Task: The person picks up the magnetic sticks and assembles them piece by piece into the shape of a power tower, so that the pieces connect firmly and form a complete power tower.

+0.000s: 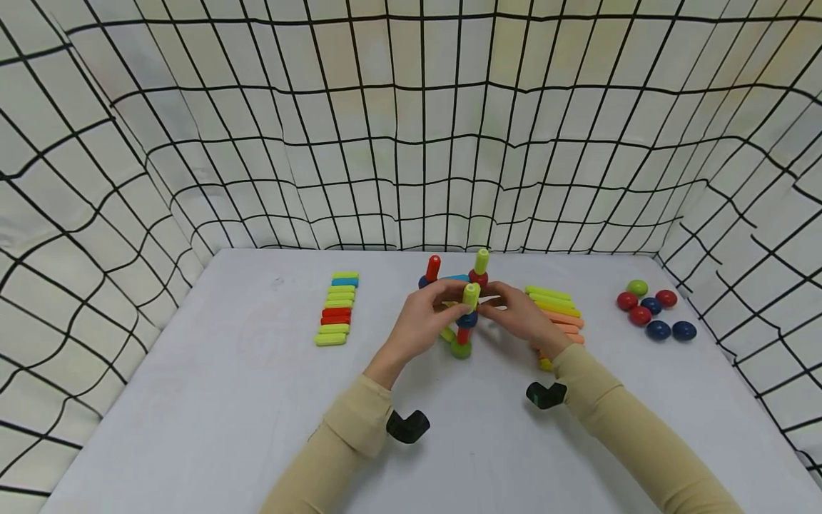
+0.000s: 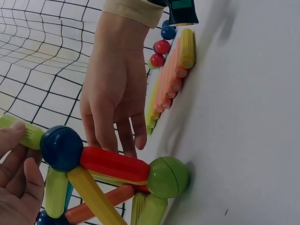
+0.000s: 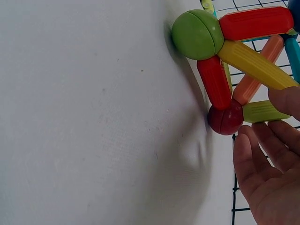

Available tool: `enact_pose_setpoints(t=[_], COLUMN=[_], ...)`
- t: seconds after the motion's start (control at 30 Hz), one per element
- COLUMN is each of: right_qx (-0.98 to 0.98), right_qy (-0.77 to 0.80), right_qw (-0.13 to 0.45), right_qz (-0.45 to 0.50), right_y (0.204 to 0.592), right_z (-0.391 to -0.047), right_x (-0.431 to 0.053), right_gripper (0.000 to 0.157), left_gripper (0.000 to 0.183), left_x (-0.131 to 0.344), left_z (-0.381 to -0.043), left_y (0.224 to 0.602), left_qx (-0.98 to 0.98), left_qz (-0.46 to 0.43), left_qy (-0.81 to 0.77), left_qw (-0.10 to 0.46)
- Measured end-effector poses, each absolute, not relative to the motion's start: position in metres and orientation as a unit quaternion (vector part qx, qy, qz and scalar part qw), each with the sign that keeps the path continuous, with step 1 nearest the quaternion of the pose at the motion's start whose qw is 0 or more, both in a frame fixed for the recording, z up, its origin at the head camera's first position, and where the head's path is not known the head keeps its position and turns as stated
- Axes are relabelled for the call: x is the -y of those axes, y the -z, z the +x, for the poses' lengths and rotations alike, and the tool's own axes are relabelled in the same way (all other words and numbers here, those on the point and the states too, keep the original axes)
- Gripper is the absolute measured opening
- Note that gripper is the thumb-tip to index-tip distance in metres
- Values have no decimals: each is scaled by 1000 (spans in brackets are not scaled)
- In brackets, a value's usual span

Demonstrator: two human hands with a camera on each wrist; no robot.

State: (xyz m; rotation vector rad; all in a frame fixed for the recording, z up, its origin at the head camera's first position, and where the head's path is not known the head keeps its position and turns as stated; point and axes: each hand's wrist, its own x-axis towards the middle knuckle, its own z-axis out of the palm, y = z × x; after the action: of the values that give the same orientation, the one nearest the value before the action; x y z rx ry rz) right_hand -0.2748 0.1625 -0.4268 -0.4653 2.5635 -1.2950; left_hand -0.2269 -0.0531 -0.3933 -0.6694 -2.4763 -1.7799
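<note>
Rod [image 1: 472, 294] pinched by left hand [image 1: 424, 320] tops a blue ball [image 2: 62, 149].

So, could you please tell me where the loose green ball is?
In the head view, the loose green ball lies toward the right side of the table, just behind a red ball and a dark blue ball.

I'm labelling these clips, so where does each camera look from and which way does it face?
Head: worn on the head, facing forward and down at the table and structure; left hand, right hand and both sleeves show.
Left wrist: worn there, facing the structure; the left hand shows at the left edge, the right hand above centre.
Right wrist: worn there, facing the structure and table; the right hand shows at the right edge.
Shared: both wrist views show the green ball.
</note>
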Motion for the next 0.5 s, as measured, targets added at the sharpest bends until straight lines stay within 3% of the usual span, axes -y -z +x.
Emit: enact_pose_setpoints(t=[0.37,0.5], right_qx=[-880,-895], right_qy=[434,408], right_qw=[113,118], right_qz=[-155,-138], right_y=[428,421], right_z=[-274,-265], right_x=[-162,-162], right_gripper=[54,45], left_gripper=[35,29], left_x=[52,59], left_z=[-227,-225], left_y=[394,397], left_qx=[799,788], left_qz=[-234,-215], left_qy=[553,573], left_qw=[31,63])
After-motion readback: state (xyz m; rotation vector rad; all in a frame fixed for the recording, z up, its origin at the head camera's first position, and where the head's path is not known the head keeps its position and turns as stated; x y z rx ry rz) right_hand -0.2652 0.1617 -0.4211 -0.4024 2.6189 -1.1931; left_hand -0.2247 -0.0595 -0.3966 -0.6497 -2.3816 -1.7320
